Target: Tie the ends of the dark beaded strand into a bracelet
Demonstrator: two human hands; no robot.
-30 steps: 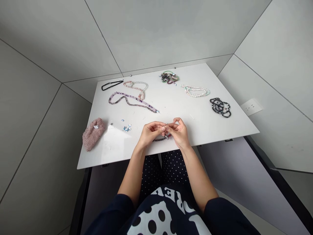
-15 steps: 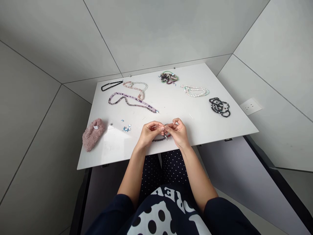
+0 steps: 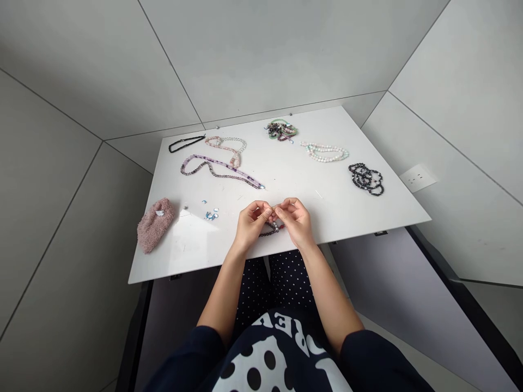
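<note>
My left hand (image 3: 254,220) and my right hand (image 3: 295,219) meet over the near edge of the table, thumbs and forefingers pinched close together. Under and between them lies a dark beaded strand (image 3: 268,233) with a few pale beads and a red one, partly covered by my fingers. Both hands are closed at its upper end; the exact bit between the fingertips is too small to make out. Left of my left hand, small blue-and-white scraps (image 3: 211,215) lie on the white table (image 3: 220,245).
Farther back lie a purple beaded strand (image 3: 214,160), pink and clear beads (image 3: 235,146), a black strand (image 3: 187,143), a mixed bead pile (image 3: 281,130), white-and-green beads (image 3: 326,152) and black bracelets (image 3: 366,179). A fuzzy pink pouch (image 3: 155,226) sits at the left edge. Walls enclose the table.
My left hand has shifted slightly right, and its fingers have curled in more. The fingers of my right hand have drawn in. The dark beaded strand has moved a little with them.
</note>
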